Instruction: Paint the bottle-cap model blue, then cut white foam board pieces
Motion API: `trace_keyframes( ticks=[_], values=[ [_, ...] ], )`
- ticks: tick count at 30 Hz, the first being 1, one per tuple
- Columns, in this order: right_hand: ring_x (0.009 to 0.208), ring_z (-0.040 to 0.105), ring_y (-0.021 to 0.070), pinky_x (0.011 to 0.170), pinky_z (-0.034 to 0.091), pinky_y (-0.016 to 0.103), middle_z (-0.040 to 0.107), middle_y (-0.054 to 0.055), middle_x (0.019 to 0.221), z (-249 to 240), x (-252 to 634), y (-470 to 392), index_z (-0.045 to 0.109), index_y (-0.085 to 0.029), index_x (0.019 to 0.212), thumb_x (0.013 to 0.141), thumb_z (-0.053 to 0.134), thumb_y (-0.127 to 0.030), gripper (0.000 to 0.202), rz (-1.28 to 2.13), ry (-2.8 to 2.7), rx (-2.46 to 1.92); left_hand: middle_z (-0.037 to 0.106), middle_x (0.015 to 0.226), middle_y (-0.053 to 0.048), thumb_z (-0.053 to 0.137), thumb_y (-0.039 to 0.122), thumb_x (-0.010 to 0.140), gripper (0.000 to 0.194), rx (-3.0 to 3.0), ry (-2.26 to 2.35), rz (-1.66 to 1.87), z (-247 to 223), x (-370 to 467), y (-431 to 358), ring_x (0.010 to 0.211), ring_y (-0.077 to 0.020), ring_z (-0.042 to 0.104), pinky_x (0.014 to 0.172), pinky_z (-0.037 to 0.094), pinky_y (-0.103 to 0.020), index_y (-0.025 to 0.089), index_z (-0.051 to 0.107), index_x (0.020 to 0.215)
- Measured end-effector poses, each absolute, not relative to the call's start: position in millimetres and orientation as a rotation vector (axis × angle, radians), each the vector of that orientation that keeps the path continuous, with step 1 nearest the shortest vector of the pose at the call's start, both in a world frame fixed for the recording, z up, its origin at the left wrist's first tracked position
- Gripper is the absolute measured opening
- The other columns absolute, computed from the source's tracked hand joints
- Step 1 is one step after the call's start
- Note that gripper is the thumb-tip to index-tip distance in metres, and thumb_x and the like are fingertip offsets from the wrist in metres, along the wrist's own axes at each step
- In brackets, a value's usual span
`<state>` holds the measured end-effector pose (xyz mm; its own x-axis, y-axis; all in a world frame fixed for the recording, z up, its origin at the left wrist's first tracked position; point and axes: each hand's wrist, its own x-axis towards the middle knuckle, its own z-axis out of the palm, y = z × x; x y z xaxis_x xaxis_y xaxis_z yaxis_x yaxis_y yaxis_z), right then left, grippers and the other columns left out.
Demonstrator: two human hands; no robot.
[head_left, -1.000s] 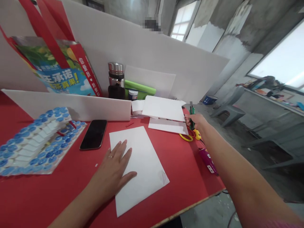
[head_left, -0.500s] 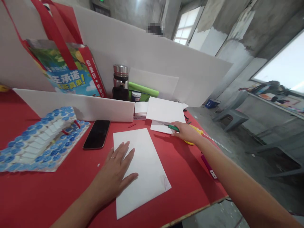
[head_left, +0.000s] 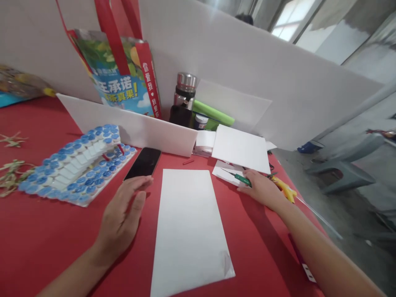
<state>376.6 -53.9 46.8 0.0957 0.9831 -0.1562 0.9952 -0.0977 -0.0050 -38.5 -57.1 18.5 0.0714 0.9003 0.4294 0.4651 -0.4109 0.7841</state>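
Observation:
A white rectangular sheet [head_left: 188, 227] lies on the red table in front of me, its near right corner creased. Left of it, just below the dark phone [head_left: 144, 163], my left hand [head_left: 123, 218] is raised a little, thumb apart from the fingers, holding nothing. At the right my right hand [head_left: 260, 187] rests over the edge of a smaller white piece [head_left: 227, 173]. Its fingers are at the green handle of a thin pointed tool [head_left: 242, 179]. A larger white board [head_left: 241, 147] lies just beyond them. Yellow-handled pliers [head_left: 284, 189] lie partly behind the wrist.
A blue-and-white decorated model [head_left: 77, 165] stands at the left near dried stalks [head_left: 14, 175]. Behind are a low white panel [head_left: 133, 126], a bag [head_left: 123, 82], a metal flask [head_left: 185, 88] and a green roll [head_left: 213, 112]. A magenta object [head_left: 301, 260] lies by my right forearm.
My left hand has lifted off the white sheet and moved left, toward the phone. The right hand stays by the green-handled tool. The camera view has turned left.

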Motion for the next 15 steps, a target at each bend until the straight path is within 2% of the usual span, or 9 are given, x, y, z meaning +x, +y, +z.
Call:
trace_keyframes(
  ticks=[4,8,10,12,15],
  values=[
    [0.1,0.068,0.0287,0.073,0.041,0.032,0.071,0.014,0.119,58,367,-62,0.063,-0.019,0.104,0.099,0.063,-0.043,0.024,-0.141,2.016,2.313,0.074,0.127,-0.008,0.044,0.037,0.11,0.033,1.896,1.352,1.509,33,-38,-62,0.125,-0.0262,0.068,0.108,0.058,-0.043,0.022,0.068,0.125],
    [0.082,0.068,0.0288,0.067,0.04,0.034,0.073,0.011,0.091,62,335,-91,0.061,-0.023,0.098,0.098,0.054,-0.053,0.031,-0.191,2.004,2.642,0.079,0.121,-0.001,0.049,0.033,0.109,0.028,1.809,1.479,1.611,53,-55,-76,0.12,-0.0227,0.072,0.11,0.057,-0.039,0.025,0.074,0.118],
    [0.074,0.065,0.028,0.063,0.038,0.034,0.07,0.009,0.079,56,312,-109,0.059,-0.025,0.093,0.097,0.05,-0.058,0.035,-0.297,2.007,2.758,0.079,0.126,0.001,0.053,0.034,0.107,0.026,1.939,1.547,1.484,53,-72,-83,0.125,-0.0223,0.071,0.113,0.056,-0.04,0.028,0.074,0.121],
    [0.069,0.063,0.0273,0.061,0.036,0.033,0.066,0.007,0.072,47,290,-123,0.053,-0.027,0.085,0.097,0.046,-0.058,0.035,-0.385,2.028,2.762,0.073,0.139,-0.001,0.053,0.039,0.107,0.032,2.189,1.528,1.221,41,-95,-91,0.134,-0.024,0.066,0.12,0.05,-0.043,0.029,0.07,0.132],
    [0.063,0.06,0.0257,0.059,0.036,0.033,0.061,0.005,0.065,35,264,-138,0.048,-0.028,0.08,0.1,0.041,-0.059,0.037,-0.537,1.958,2.766,0.051,0.165,-0.009,0.046,0.053,0.107,0.06,2.553,1.481,0.765,8,-127,-105,0.153,-0.0315,0.047,0.129,0.038,-0.051,0.025,0.047,0.16]
  ],
)
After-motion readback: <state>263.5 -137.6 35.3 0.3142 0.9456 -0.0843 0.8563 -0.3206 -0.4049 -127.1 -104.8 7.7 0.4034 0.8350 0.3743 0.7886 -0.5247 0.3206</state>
